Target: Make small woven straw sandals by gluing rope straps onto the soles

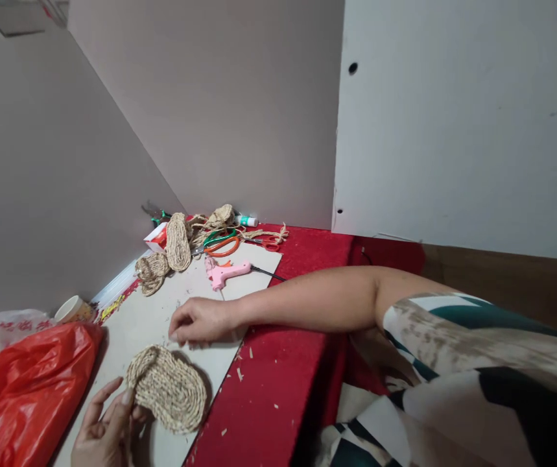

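My left hand [104, 428] is at the bottom edge, thumb and fingers pinching the near-left rim of an oval woven straw sole [168, 388] that lies flat on a pale board [146, 321]. My right hand [199, 320] rests knuckles-up on the board just beyond the sole, its fingers curled down with the tips on the surface; whether anything lies under them is hidden. The right forearm stretches across the red cloth [278, 376].
At the far end lie a pink glue gun [227, 271], orange-and-green scissors [220, 242], more woven straw pieces [177, 241], a glue stick [246, 220] and red scissors [269, 242]. A red plastic bag [25, 383] and a paper cup [71, 309] sit at left. Walls close in behind.
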Tool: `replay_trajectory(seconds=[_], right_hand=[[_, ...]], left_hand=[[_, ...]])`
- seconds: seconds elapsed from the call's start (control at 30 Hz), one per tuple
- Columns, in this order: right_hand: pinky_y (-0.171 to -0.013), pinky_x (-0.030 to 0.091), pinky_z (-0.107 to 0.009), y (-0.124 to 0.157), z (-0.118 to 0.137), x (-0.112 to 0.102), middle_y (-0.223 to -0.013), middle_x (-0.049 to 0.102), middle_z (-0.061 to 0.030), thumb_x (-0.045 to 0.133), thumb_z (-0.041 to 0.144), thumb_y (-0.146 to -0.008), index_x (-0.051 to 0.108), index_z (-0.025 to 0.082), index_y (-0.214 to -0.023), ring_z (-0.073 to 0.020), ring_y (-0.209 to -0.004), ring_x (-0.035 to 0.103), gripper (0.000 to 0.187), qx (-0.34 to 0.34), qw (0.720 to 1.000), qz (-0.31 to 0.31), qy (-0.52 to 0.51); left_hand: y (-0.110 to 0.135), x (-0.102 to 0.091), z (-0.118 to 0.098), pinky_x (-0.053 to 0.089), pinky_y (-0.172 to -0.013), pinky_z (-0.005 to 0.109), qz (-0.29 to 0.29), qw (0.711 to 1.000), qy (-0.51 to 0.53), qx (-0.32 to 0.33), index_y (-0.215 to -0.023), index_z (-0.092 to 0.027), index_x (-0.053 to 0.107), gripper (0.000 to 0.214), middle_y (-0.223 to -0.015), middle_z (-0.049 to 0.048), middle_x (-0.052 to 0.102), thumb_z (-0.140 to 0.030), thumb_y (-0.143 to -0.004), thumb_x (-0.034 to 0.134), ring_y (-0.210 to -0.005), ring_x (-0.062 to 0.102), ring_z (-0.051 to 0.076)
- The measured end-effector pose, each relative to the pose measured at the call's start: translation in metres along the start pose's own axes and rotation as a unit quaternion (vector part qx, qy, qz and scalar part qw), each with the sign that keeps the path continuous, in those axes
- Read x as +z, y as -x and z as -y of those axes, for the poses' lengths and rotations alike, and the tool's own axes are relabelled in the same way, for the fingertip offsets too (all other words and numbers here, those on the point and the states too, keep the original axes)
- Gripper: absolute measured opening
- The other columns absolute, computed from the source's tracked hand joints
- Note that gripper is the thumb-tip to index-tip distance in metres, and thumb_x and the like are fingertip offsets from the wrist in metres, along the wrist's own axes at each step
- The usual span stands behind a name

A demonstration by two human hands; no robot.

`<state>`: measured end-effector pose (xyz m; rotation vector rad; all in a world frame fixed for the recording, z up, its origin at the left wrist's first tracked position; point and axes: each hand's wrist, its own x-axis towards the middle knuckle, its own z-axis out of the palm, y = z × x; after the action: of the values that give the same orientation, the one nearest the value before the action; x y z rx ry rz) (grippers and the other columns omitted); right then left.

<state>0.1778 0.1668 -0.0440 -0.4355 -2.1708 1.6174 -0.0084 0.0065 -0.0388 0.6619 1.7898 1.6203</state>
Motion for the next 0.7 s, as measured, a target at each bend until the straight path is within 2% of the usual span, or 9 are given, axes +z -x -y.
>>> replay_trajectory(seconds=[0.13, 0.23, 0.33, 0.4, 0.5, 0.57, 0.63, 0.7], right_hand=[[-0.065, 0.049, -0.017, -0.011, 0.005, -0.018, -0.091, 0.066, -0.0061, 0.050, 0.015, -0.089, 0.062, 0.008, -0.101, -0.0063, -0.073, 0.061, 0.018, -0.016, 0.989, -0.117, 0.089], [-0.066, 0.050, -0.020, -0.027, 0.013, -0.038, -0.095, 0.067, -0.0087, 0.046, 0.018, -0.090, 0.060, 0.007, -0.110, -0.0099, -0.076, 0.063, 0.027, -0.007, 0.970, -0.168, 0.176], [-0.082, 0.050, -0.026, -0.048, 0.018, -0.063, -0.109, 0.065, -0.0106, 0.050, 0.016, -0.087, 0.060, 0.009, -0.117, -0.0153, -0.093, 0.063, 0.032, -0.006, 0.933, -0.215, 0.289], [-0.094, 0.045, -0.034, -0.062, 0.019, -0.081, -0.127, 0.057, -0.0141, 0.053, 0.014, -0.084, 0.052, 0.012, -0.129, -0.0221, -0.111, 0.058, 0.045, -0.006, 0.896, -0.237, 0.376], [-0.103, 0.036, -0.048, -0.083, 0.018, -0.105, -0.143, 0.039, -0.0214, 0.053, 0.007, -0.081, 0.041, 0.013, -0.140, -0.0330, -0.131, 0.039, 0.061, -0.002, 0.831, -0.233, 0.506], [-0.105, 0.031, -0.055, -0.096, 0.016, -0.118, -0.148, 0.031, -0.0215, 0.057, 0.005, -0.078, 0.042, 0.015, -0.140, -0.0364, -0.135, 0.032, 0.064, -0.009, 0.788, -0.198, 0.583], [-0.104, 0.032, -0.056, -0.108, 0.014, -0.127, -0.145, 0.036, -0.0190, 0.062, 0.010, -0.079, 0.049, 0.016, -0.133, -0.0356, -0.133, 0.034, 0.055, -0.016, 0.748, -0.155, 0.646], [-0.100, 0.039, -0.052, -0.117, 0.013, -0.135, -0.135, 0.048, -0.0147, 0.062, 0.022, -0.085, 0.055, 0.015, -0.124, -0.0300, -0.125, 0.045, 0.040, -0.019, 0.712, -0.116, 0.693]], left_hand=[[0.000, -0.001, 0.004, 0.048, -0.055, 0.021, 0.033, 0.999, 0.010, 0.020, -0.106, -0.021, 0.060, 0.061, -0.063, 0.0010, 0.067, -0.037, -0.053, 0.087, -0.054, 0.060, 0.012], [-0.002, -0.003, 0.006, 0.046, -0.054, 0.022, 0.051, 0.998, 0.023, 0.024, -0.106, -0.020, 0.058, 0.061, -0.060, -0.0011, 0.064, -0.037, -0.055, 0.086, -0.051, 0.057, 0.012], [-0.003, -0.006, 0.009, 0.045, -0.055, 0.022, 0.076, 0.996, 0.034, 0.029, -0.106, -0.019, 0.057, 0.059, -0.056, -0.0027, 0.061, -0.036, -0.058, 0.085, -0.051, 0.055, 0.011], [-0.004, -0.008, 0.012, 0.044, -0.055, 0.021, 0.088, 0.995, 0.039, 0.032, -0.106, -0.018, 0.056, 0.057, -0.055, -0.0025, 0.061, -0.036, -0.059, 0.084, -0.052, 0.054, 0.011], [-0.004, -0.008, 0.015, 0.043, -0.054, 0.021, 0.099, 0.993, 0.049, 0.036, -0.105, -0.018, 0.056, 0.055, -0.054, -0.0023, 0.060, -0.036, -0.061, 0.083, -0.051, 0.053, 0.011], [-0.004, -0.008, 0.017, 0.042, -0.053, 0.022, 0.102, 0.992, 0.056, 0.038, -0.103, -0.017, 0.056, 0.053, -0.054, -0.0027, 0.059, -0.037, -0.061, 0.083, -0.050, 0.052, 0.011], [-0.005, -0.007, 0.018, 0.042, -0.052, 0.023, 0.102, 0.992, 0.061, 0.038, -0.102, -0.017, 0.056, 0.053, -0.054, -0.0028, 0.059, -0.037, -0.061, 0.083, -0.049, 0.051, 0.011], [-0.006, -0.007, 0.019, 0.042, -0.052, 0.023, 0.104, 0.992, 0.064, 0.040, -0.102, -0.018, 0.055, 0.053, -0.056, -0.0030, 0.059, -0.038, -0.061, 0.082, -0.049, 0.051, 0.011]])
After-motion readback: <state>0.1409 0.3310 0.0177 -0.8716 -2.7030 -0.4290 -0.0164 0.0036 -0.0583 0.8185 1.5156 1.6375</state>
